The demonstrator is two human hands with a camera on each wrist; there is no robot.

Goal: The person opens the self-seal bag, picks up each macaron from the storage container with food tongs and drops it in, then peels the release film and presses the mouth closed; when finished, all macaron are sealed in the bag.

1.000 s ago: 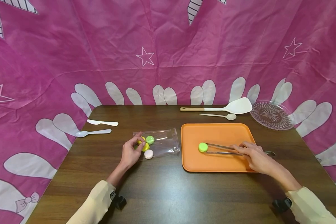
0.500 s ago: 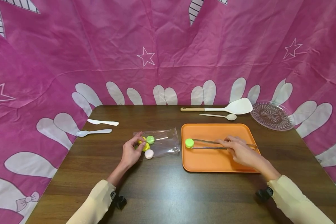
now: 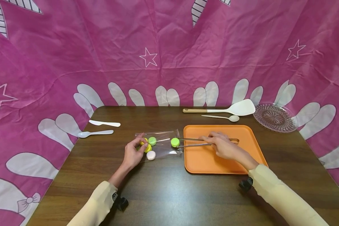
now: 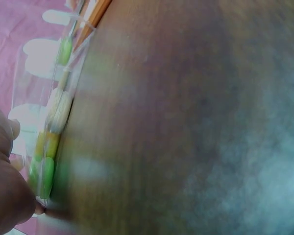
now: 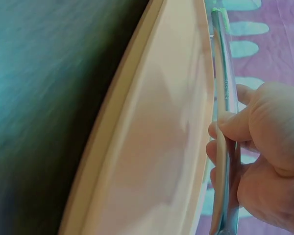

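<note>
Left hand (image 3: 133, 154) pinches clear bag (image 3: 164, 150). Right hand (image 3: 222, 145) pinches tongs (image 3: 195, 145); bright green macaron (image 3: 175, 142) at their tips, left of that hand, over or inside bag's end, unclear which. Best: light, even squeeze; tips level; bag anchored.

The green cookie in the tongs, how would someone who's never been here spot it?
Find the orange tray, then the metal tongs in the right hand, reaching left past the tray's edge. At their tips, seen against the clear bag, is the bright green cookie. Unlike the other cookies near the left hand, it's alone, held by the tongs.
</note>
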